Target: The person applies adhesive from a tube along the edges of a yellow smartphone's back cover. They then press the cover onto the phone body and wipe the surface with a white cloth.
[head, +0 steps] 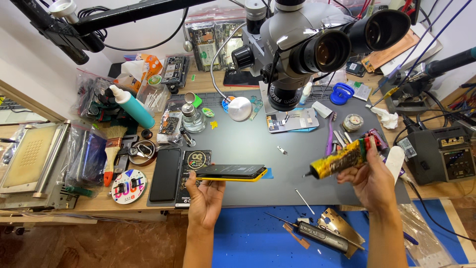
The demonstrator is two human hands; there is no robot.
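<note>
Surface: a wooden bench [317, 79] with a dark grey work mat [248, 144] laid over it; a blue mat [248, 233] lies at the mat's near edge.
Room: a white wall behind the bench; a stereo microscope [307, 49] hangs over the far side of the grey mat.
Left hand: the left hand [206, 196] is closed round the near end of a phone with a yellow frame [230, 172], holding it flat just above the near part of the grey mat.
Right hand: the right hand [369, 181] grips a crumpled yellow glue tube [342, 159], its black nozzle pointing toward the phone, above the mat's right edge.
Containers: a clear box of cotton swabs [151, 97] beyond the mat's far left corner; a teal squeeze bottle [131, 106] lying left of it; a small glass dispenser bottle [191, 116] at the mat's left edge, contents unclear.
On the mat: a black phone [165, 173] lying flat at its left end.
Beside the mat: a soldering station [441, 154] to its right.
</note>
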